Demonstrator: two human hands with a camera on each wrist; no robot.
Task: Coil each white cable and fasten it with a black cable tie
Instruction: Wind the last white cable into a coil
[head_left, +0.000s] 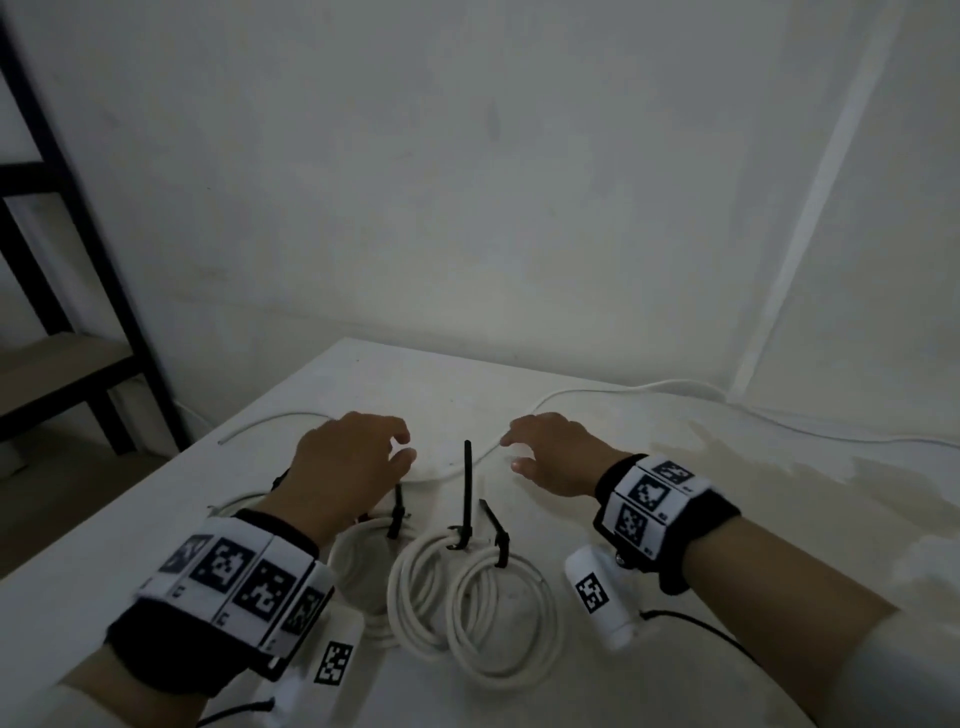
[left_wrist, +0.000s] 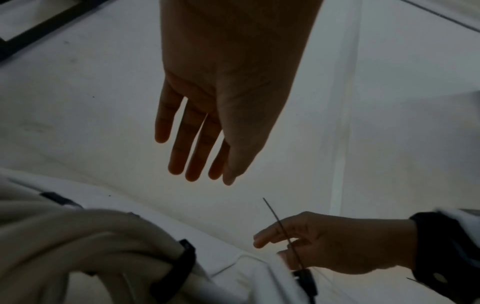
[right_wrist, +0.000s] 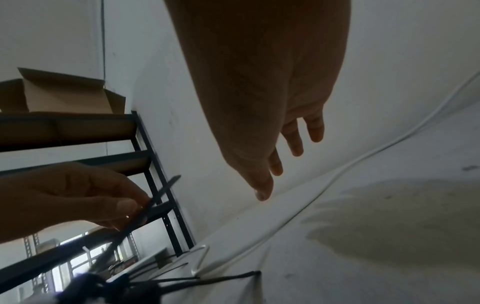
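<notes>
A loose white cable (head_left: 649, 387) snakes across the white table (head_left: 727, 519) behind both hands; in the right wrist view this cable (right_wrist: 319, 191) lies under the right hand. My left hand (head_left: 402, 447) hovers over it with fingers relaxed and holds nothing; the left wrist view shows that hand (left_wrist: 205, 172) with straight fingers. My right hand (head_left: 511, 452) is also empty, its index fingertip close to the cable, fingers extended (right_wrist: 279, 170). Three coiled white cables (head_left: 457, 623) lie in front of the hands, each bound by a black tie. One tie tail (head_left: 467, 488) stands upright between the hands.
A black metal shelf (head_left: 78, 208) stands left of the table, with a cardboard box (right_wrist: 64, 94) on it. The wall rises close behind the table's far edge. White marker-tagged cylinders (head_left: 597, 592) hang under both wrists. The table's left edge runs diagonally near the left arm.
</notes>
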